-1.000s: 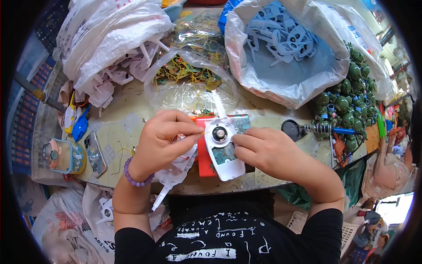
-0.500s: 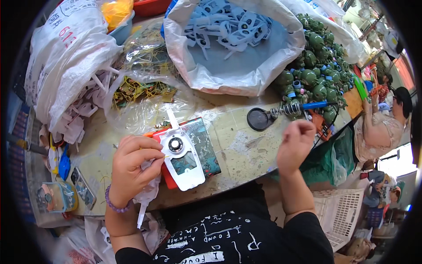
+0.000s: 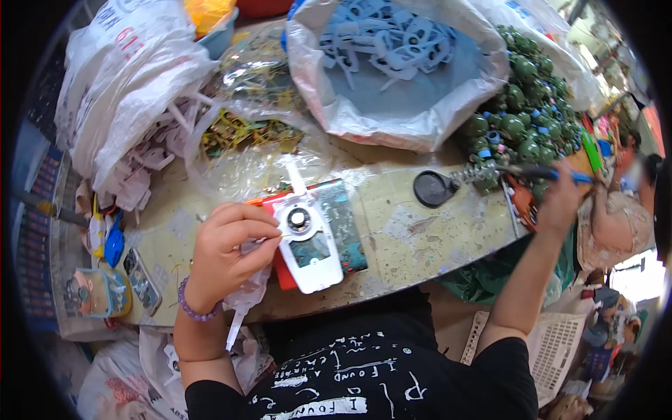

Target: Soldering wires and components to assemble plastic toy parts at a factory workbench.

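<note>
My left hand pinches a thin yellow wire at the left edge of a white plastic housing. A round speaker with a dark ring sits in that housing. Beneath it is a flat red and green block. Behind my left hand a second translucent white part hangs at the table edge. Far to the right, my right hand is closed on the blue handle of a soldering iron. The iron lies close to the coiled spring holder; whether its tip is still inside is blurred.
A white sack of pale plastic parts stands at the back. Green round parts are heaped at right, near a black round dish. Wired boards fill a clear bag. A phone lies left. Another person sits at far right.
My right hand has moved right and away from me, from above the table edge to the soldering iron, and closed on its handle. My left hand keeps its pinch; the whole view has shifted slightly.
</note>
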